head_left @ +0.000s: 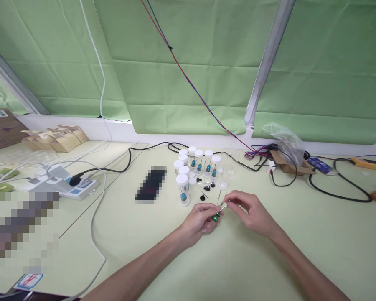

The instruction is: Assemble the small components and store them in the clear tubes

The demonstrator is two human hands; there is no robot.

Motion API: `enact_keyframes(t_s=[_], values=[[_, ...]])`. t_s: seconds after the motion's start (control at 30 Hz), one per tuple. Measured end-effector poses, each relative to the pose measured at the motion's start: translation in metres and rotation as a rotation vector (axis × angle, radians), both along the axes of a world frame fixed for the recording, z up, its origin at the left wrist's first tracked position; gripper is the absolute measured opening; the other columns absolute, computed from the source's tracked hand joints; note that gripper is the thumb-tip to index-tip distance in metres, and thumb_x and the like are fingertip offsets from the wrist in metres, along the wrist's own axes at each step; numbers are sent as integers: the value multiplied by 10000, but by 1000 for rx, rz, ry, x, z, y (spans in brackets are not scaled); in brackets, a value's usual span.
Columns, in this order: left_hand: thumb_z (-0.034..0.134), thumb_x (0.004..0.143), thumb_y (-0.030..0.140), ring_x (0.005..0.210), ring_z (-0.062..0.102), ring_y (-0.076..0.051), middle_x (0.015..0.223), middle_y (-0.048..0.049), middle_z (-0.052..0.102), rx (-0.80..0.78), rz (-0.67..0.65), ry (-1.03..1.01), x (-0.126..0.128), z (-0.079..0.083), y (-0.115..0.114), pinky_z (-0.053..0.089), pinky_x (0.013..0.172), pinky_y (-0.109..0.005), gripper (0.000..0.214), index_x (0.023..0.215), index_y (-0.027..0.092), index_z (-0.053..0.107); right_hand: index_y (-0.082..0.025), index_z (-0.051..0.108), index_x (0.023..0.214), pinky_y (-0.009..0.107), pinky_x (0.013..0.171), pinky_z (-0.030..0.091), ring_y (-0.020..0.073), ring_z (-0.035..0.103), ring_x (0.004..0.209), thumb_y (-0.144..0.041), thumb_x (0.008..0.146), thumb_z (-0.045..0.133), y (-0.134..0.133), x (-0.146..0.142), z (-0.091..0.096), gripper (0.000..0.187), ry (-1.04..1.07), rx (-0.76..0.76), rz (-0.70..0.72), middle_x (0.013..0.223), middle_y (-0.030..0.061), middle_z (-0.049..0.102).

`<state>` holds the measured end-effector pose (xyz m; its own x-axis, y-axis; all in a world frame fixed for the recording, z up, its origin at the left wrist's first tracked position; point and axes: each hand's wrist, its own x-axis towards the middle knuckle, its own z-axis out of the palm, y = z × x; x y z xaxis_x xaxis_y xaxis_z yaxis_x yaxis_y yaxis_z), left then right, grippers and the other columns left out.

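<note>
My left hand [200, 221] is closed round a small shiny green part [215, 218], which shows below the fingertips. At my left thumb lies a thin pale rod [223, 207], and my right hand [249, 211] has thumb and index finger pinched at its other end. Both hands are just above the table, fingertips nearly meeting. Beyond them stand several clear tubes with white caps, such as the nearest tube [182, 189], with blue parts inside. Small black pieces, among them a round black knob [202, 197], lie with thin metal rods between the tubes and my hands.
A blurred dark object [151, 184] lies left of the tubes. Further left are a white power strip [81, 190] with cables and several cardboard boxes [61, 138]. At the right are an open carton [290, 165] with a plastic bag, black cables and a blue box [321, 166].
</note>
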<state>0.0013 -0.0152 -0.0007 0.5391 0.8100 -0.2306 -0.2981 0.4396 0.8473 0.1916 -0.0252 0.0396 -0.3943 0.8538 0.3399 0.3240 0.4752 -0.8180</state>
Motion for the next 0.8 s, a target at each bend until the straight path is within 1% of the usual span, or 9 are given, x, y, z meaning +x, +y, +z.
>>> enact_keyframes(t_s=[0.13,0.33,0.53,0.67,0.8], values=[[683,780,373,391,290,-15,604,1,511,21,29,-8,0,0,0,93,407,-233,278,751,100,644,-195,620,930,276,717,477,157,592,770,-187,916,486,-1,-2,-1,135,3,32,-23,850,32,638],[665,796,403,376,284,-17,549,40,446,41,87,3,1,2,-1,103,406,-234,300,757,107,641,-193,622,915,276,674,458,153,572,713,-138,907,475,-5,-8,1,157,-51,188,-62,798,32,621],[635,815,436,373,268,-17,547,43,447,87,131,27,2,0,-1,112,409,-234,327,768,112,643,-201,602,954,273,628,442,142,540,666,-102,908,453,-6,-11,-6,184,-73,334,-59,781,27,600],[639,808,446,386,263,-25,509,52,419,101,171,42,3,-1,-2,117,412,-231,338,735,116,627,-209,598,990,279,640,464,153,566,706,-91,907,441,-6,-12,-11,213,-96,400,-63,818,37,613],[649,793,464,394,249,-28,497,60,397,120,205,51,4,3,-3,120,417,-228,359,682,129,587,-225,600,1011,301,680,492,174,596,761,-77,902,432,-7,-14,-13,249,-113,455,-62,833,44,631]])
